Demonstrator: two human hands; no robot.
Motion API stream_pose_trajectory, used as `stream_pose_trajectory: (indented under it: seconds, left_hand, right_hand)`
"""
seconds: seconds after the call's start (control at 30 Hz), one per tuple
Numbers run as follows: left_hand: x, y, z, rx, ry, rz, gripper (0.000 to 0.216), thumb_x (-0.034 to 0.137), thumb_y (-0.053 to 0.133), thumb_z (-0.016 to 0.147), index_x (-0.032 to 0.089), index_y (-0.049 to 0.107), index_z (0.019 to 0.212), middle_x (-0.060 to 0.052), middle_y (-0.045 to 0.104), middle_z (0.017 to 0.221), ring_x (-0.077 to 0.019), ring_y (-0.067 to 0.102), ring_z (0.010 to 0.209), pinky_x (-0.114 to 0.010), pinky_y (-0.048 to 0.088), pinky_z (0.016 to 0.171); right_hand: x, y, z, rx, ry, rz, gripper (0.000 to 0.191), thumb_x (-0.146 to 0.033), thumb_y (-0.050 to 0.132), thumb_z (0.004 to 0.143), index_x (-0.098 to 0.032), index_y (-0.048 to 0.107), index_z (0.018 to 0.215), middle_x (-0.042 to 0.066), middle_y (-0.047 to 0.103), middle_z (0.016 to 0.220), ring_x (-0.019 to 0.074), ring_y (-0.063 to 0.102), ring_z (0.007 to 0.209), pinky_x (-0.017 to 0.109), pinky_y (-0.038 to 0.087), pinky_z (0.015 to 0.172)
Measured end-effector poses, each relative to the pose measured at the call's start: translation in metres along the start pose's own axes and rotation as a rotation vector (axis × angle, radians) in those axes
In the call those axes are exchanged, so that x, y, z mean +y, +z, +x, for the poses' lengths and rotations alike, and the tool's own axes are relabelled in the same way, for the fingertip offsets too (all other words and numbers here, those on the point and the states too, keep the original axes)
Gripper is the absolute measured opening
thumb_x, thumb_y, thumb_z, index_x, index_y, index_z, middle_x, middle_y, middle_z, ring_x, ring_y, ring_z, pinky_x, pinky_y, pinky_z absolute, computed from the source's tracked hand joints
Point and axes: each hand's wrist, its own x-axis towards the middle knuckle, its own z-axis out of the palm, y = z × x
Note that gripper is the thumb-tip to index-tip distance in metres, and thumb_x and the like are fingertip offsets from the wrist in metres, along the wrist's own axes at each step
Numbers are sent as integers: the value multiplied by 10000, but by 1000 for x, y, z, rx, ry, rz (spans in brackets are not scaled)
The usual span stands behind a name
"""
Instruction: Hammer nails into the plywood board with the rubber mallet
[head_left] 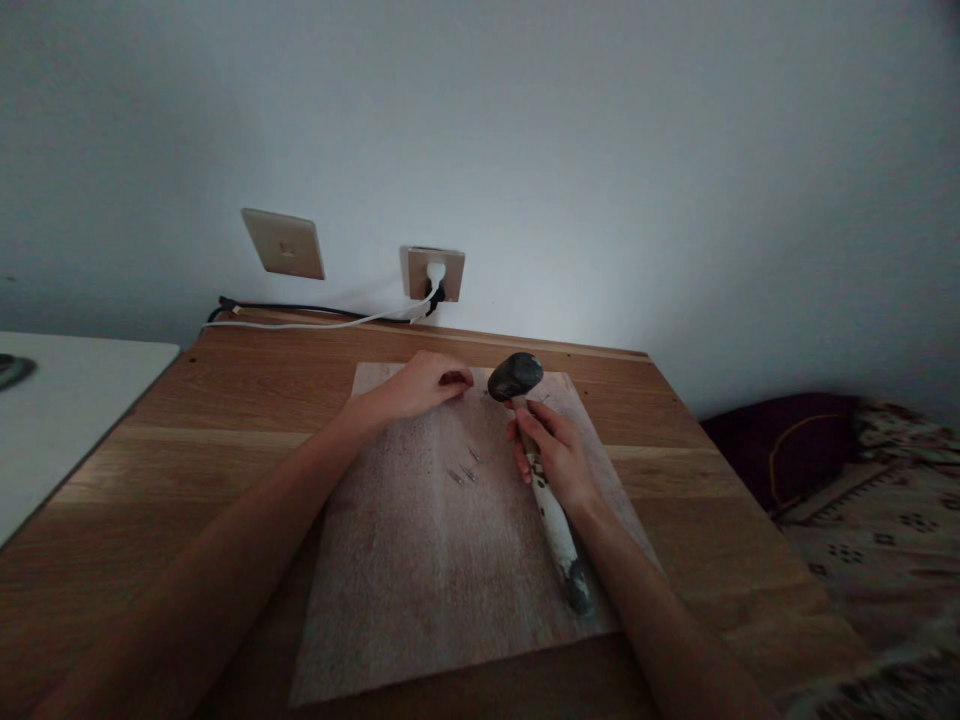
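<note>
My right hand [553,450] is wrapped round the upper handle of a mallet [553,525], close below its dark head. The handle has worn white paint and slants down toward me. My left hand [435,382] rests over the far part of a thin wooden board [405,600], thumb and fingers curled together in a pinch. What lies between those fingertips is too small to make out. Several nails [469,472] lie loose on the board, between the two hands and nearer to me. A small dark mark or nail shows just left of the mallet head.
The board lies on a wooden table [225,480] against a wall. A socket [412,272] with plugs, a wall plate [283,243] and cables [315,322] are at the back. A white surface [82,410] adjoins at left; patterned fabric [862,530] lies at right.
</note>
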Motion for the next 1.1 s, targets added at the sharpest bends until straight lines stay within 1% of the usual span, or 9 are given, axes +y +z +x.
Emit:
stream_pose_trajectory:
  seconds: [0.2, 0.3, 0.4, 0.47, 0.53, 0.63, 0.7, 0.87, 1.1]
  left_hand:
    - [1, 0, -1, -13, 11, 8, 147, 115, 633, 832, 182, 757, 873, -33, 774, 861, -169, 701, 797, -299, 529, 810]
    - [0, 5, -2, -29, 27, -5, 151, 84, 635, 792, 176, 742, 846, -20, 757, 816, -162, 693, 759, -276, 524, 753]
    - [-2, 12, -4, -7, -2, -24, 139, 81, 645, 783, 174, 723, 851, -11, 745, 797, -157, 687, 728, -270, 526, 722]
    - [-3, 15, -6, 40, -48, -52, 162, 96, 649, 800, 171, 717, 925, -20, 757, 832, -160, 699, 744, -278, 538, 737]
    - [-4, 17, -8, 67, -95, -99, 257, 116, 659, 812, 167, 696, 1061, -32, 771, 868, -167, 718, 769, -284, 550, 748]
    - [-4, 17, -9, 65, -131, -144, 392, 131, 678, 808, 163, 650, 1198, -40, 781, 886, -177, 733, 785, -288, 558, 744]
    - [-4, 16, -8, 72, -127, -120, 410, 119, 676, 799, 169, 654, 1205, -44, 781, 904, -179, 729, 785, -289, 555, 744]
    - [-5, 16, -10, 85, -126, -97, 459, 49, 643, 761, 169, 666, 1203, -46, 776, 907, -188, 720, 809, -295, 546, 764]
    - [-19, 22, -13, 98, -104, -112, 532, 7, 618, 756, 177, 626, 1261, -48, 758, 929, -199, 707, 841, -335, 539, 831]
  right_hand:
    - [2, 0, 1, 2, -13, -7, 410, -616, 689, 789, -237, 632, 935, -34, 601, 684, 103, 442, 370, 266, 376, 312]
    - [1, 0, 0, -8, -4, -4, 403, -610, 699, 782, -237, 632, 920, -36, 601, 683, 102, 449, 367, 262, 381, 307]
    - [0, 1, -1, -19, 2, 10, 381, -588, 711, 785, -232, 630, 894, -35, 608, 687, 98, 460, 363, 249, 377, 299]
    - [-2, 3, -2, -35, 6, 18, 367, -579, 708, 793, -226, 622, 851, -32, 614, 689, 92, 463, 361, 240, 378, 297]
    - [-6, 6, -2, -58, 9, 25, 368, -576, 703, 798, -220, 609, 810, -27, 625, 700, 84, 462, 361, 233, 387, 297]
    - [-11, 14, 0, -78, 11, 36, 372, -575, 693, 809, -214, 611, 842, -26, 639, 720, 80, 470, 364, 224, 398, 294]
    - [-13, 19, 1, -76, 11, 30, 380, -581, 685, 819, -211, 608, 862, -30, 637, 717, 79, 475, 362, 217, 400, 292]
    - [-10, 28, 1, -75, 38, 21, 410, -602, 692, 807, -205, 592, 795, -38, 617, 681, 72, 470, 347, 205, 394, 286]
    - [-10, 37, -4, -30, 64, 9, 444, -640, 686, 804, -207, 592, 776, -43, 599, 640, 70, 456, 340, 202, 386, 287]
